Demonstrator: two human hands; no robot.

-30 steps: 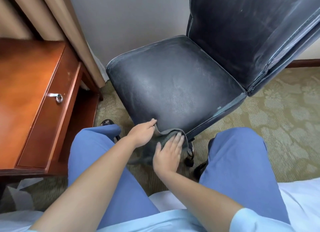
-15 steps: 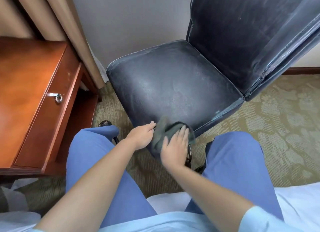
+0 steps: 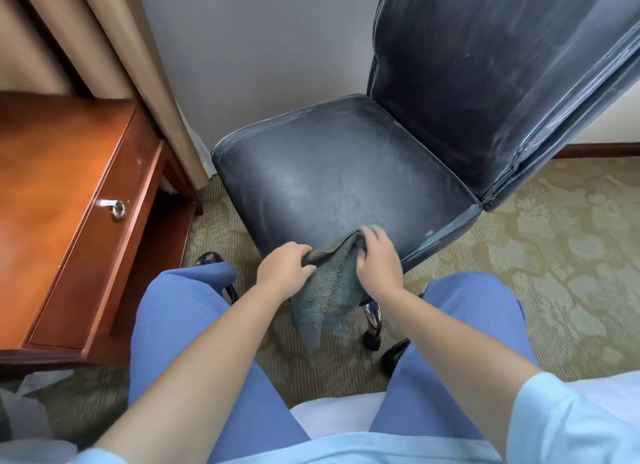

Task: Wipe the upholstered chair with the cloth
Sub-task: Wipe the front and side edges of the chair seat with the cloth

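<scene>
A dark, dusty upholstered chair [image 3: 339, 183] stands before me, its backrest rising at the upper right. A grey fluffy cloth [image 3: 329, 294] hangs over the seat's near edge and dangles below it. My left hand [image 3: 285, 268] grips the cloth's left part, fingers curled shut on it. My right hand [image 3: 379, 262] clutches the cloth's upper right part against the seat's front edge.
A reddish wooden desk [image 3: 62, 200] with a metal drawer pull [image 3: 116, 207] stands at the left. Beige curtains [image 3: 114, 61] hang behind it. Chair casters [image 3: 372, 339] rest on patterned green carpet [image 3: 554, 255] between my blue-trousered knees. A white bed edge lies under me.
Both hands have gathered the cloth: the right hand went from lying flat on it to clutching it higher on the seat edge, and the left hand closed on it. More cloth hangs down.
</scene>
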